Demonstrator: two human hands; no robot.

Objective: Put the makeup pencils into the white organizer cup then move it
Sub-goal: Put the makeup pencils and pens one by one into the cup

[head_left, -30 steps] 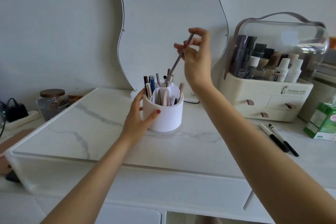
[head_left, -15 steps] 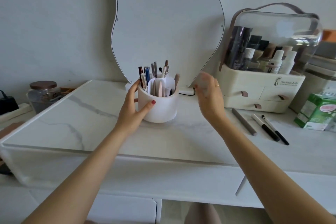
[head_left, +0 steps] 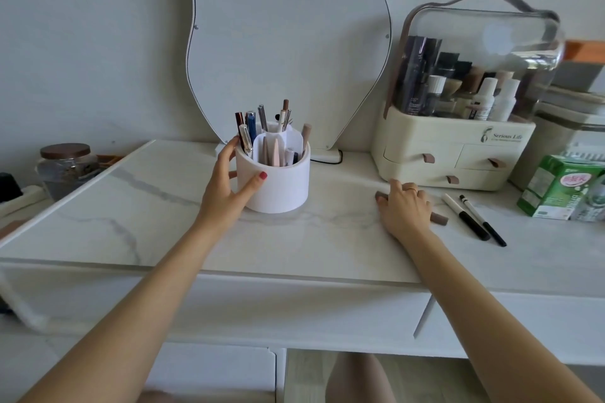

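The white organizer cup stands on the marble tabletop, with several pencils and pens upright in its compartments. My left hand grips the cup's left side, thumb on the front wall. My right hand lies on the table to the cup's right, fingers closed over a taupe makeup pencil whose two ends stick out from under it. Two white-and-black makeup pencils lie side by side just right of that hand.
A cream cosmetics case with a clear lid stands behind my right hand. A wavy mirror leans on the wall behind the cup. A green carton sits at far right, a glass jar at far left.
My right hand dropped a grey pencil into the cup, then swung right and down onto the taupe pencil on the table. My left hand has stayed on the cup.
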